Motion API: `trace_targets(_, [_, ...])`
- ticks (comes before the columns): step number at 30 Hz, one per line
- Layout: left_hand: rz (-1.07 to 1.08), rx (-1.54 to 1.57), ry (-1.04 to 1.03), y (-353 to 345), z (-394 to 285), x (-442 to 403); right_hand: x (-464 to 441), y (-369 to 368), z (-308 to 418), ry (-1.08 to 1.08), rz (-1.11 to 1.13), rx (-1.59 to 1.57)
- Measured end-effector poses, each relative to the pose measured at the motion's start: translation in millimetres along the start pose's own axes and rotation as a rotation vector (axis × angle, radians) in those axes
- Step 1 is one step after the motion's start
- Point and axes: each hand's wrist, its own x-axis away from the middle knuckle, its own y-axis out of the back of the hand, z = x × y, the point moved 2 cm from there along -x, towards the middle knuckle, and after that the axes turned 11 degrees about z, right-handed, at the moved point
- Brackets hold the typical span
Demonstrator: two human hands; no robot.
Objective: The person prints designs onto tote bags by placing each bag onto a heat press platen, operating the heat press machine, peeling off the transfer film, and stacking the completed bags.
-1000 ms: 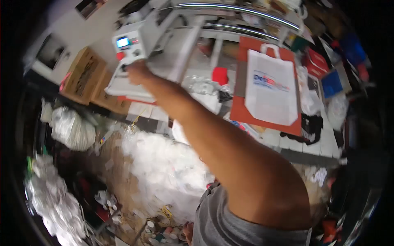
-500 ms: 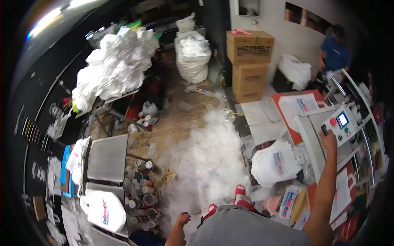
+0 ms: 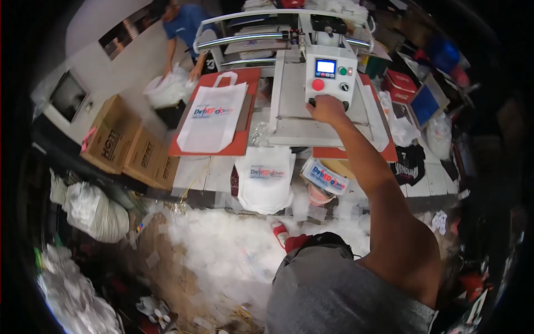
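Note:
My right hand (image 3: 328, 109) is closed around the black handle under the control box (image 3: 332, 72) of a heat press, beside its red button. The press's pale plate (image 3: 289, 131) lies over the right-hand red board (image 3: 389, 151). On the left red board (image 3: 177, 146), a white bag (image 3: 211, 123) with blue and red print lies flat. Another printed white bag (image 3: 265, 186) hangs at the table's front edge, with a stack of printed sheets (image 3: 325, 177) to its right. My left hand is out of view.
A person in a blue shirt (image 3: 186, 25) handles white material (image 3: 169, 88) at the back left. Cardboard boxes (image 3: 114, 133) stand left of the table. White scraps (image 3: 222, 245) cover the floor. A black shirt (image 3: 410, 164) lies at the right.
The view has turned back toward the press. The press head has moved from the left board to over the right one, with my right hand on its handle. My left hand has left view.

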Motion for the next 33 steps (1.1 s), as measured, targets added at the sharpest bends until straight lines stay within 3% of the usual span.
trace_targets(9, [-0.203,0.248,-0.139,180,-240,-49,37,18,-84,-0.173,0.027,0.009])
trace_targets(11, [-0.21,0.152,-0.217,211,-298,-64,51,16,-90,-0.065,-0.193,-0.067])
trace_targets(12, [-0.227,0.195,-0.288,222,-325,-69,58,19,-84,-0.076,-0.188,-0.063])
trace_targets(14, [-0.199,0.116,-0.366,234,-366,-75,76,43,-63,-0.081,-0.607,-0.045])
trace_targets(17, [-0.092,0.093,-0.264,230,-406,-84,85,45,-26,-0.019,-0.693,-0.101])
trace_targets(18, [0.051,0.161,-0.295,264,-380,-139,86,41,-8,-0.032,-0.698,-0.092])
trace_targets(23, [0.135,-0.138,0.055,290,-375,-169,86,-17,102,-0.09,-0.579,-0.31])
trace_targets(30, [0.205,-0.05,-0.097,399,-459,-176,-1,-101,227,-0.043,-0.355,-0.528])
trace_targets(32, [0.152,0.038,-0.142,448,-475,-206,-47,-126,241,0.046,-0.362,-0.493])
trace_targets(33, [-0.022,-0.19,-0.164,444,-501,-184,-70,-135,250,0.019,-0.315,-0.454])
